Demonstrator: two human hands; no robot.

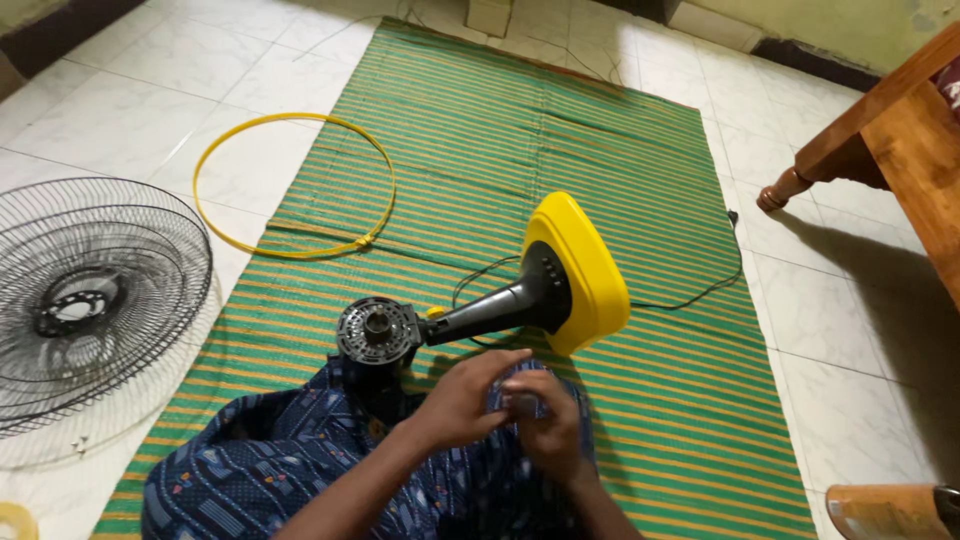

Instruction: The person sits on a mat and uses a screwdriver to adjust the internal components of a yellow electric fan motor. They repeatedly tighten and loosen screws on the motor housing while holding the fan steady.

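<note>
Head-worn view, looking down at a part-dismantled yellow and black fan on the floor.

At centre, the fan motor [375, 332]: round, black, bare shaft facing up, no blade or guard on it. Serves as the landmark for everything below.

Just below and right of the fan motor, near the bottom of the view, both hands together over a lap in blue patterned cloth [270, 470]. Right hand [545, 425] with fingers narrow, pinched round a small dark part [522, 405]. Left hand [465, 395] curled over the top of that part, fingertips touching it; cannot tell whether gripping or only steadying.

Right of the fan motor, joined to it by a black neck [500, 305], the yellow base [585, 270], tipped on edge. Beyond the base, a thin black cord [700, 290].

Up and left of the fan motor, a yellow ring [295, 185], half on the mat. Far left, a black wire grille [90, 300] flat on white floor tiles [100, 110]. Beneath the fan motor, a green striped mat [600, 150]. Far right, a wooden furniture leg [880, 130].

Step in hand, by the look of it: working or inspecting a small loose piece from the fan, away from the fan motor itself. Next move likely calls for a secure pinch and care not to drop so small a piece into the folds of cloth.
</note>
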